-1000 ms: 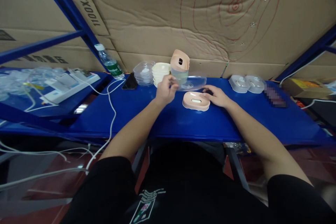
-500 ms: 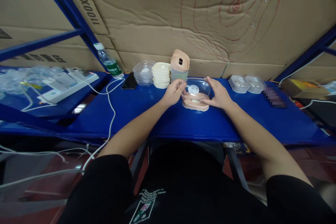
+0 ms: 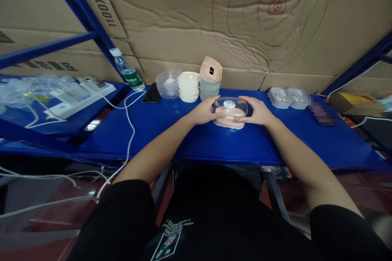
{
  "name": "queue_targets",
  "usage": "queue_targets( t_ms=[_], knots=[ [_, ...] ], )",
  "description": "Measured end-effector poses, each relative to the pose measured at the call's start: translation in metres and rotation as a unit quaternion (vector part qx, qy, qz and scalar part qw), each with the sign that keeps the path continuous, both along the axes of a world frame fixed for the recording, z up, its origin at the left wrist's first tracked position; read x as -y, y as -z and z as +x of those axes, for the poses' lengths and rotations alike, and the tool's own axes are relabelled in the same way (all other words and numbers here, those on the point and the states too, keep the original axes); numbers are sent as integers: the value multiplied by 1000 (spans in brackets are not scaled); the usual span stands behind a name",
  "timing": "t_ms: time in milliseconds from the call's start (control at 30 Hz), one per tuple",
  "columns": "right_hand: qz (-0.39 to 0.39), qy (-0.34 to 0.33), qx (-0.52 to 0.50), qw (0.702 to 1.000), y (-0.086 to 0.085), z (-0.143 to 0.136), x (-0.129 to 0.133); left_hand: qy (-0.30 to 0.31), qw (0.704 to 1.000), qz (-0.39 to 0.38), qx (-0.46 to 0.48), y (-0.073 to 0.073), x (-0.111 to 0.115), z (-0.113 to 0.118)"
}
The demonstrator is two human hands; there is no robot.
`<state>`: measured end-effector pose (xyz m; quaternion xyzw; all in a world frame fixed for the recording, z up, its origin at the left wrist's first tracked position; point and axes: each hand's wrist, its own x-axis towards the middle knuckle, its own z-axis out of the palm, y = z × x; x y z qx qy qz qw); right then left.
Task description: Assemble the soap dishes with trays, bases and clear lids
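A clear plastic container (image 3: 235,103) with a round white sticker is upside down over a peach-coloured plastic base (image 3: 229,123) on the blue table. My left hand (image 3: 206,111) grips the clear container's left side, thumb at the front. On the opposite side my right hand (image 3: 256,111) holds it with thumb in front and fingers behind. Whether the container's rim touches the base all round, I cannot tell. Just behind my left hand stands a stack of coloured tubs (image 3: 210,88) with a peach piece (image 3: 211,69) tilted on top.
Left of that stack stand cream containers (image 3: 188,86) and clear containers (image 3: 168,85). A phone (image 3: 151,94) and a water bottle (image 3: 130,74) lie further left, near a white cable (image 3: 130,130). Two closed clear-topped boxes (image 3: 280,98) sit at the right. A cardboard wall (image 3: 171,16) closes off the back.
The clear container has tipped from a tilt to nearly level and come down over the peach base. My right hand has lowered, and my left fingers have moved round its side.
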<state>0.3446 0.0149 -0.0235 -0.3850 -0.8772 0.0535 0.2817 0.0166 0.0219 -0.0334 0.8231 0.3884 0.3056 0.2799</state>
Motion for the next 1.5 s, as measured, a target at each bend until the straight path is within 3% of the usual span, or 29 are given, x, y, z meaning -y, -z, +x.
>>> queue_targets(
  t_ms=[233, 500, 800, 1233, 1500],
  knots=[
    [-61, -5, -9, 998, -1, 1, -1, -10, 994, 13, -113, -11, 9, -3],
    [-65, -9, 29, 997, -2, 7, -3, -1, 990, 6, -144, -12, 9, -4],
    [-32, -36, 49, 998, 4, 8, -9, 7, 995, 39, -88, -8, 8, -7],
    [-3, -46, 47, 998, 1, 0, -2, 15, 990, 48, -134, -3, 4, -3],
    [-20, -46, 35, 998, 1, 3, -3, 17, 995, 30, -94, -4, 6, -4]
  ],
)
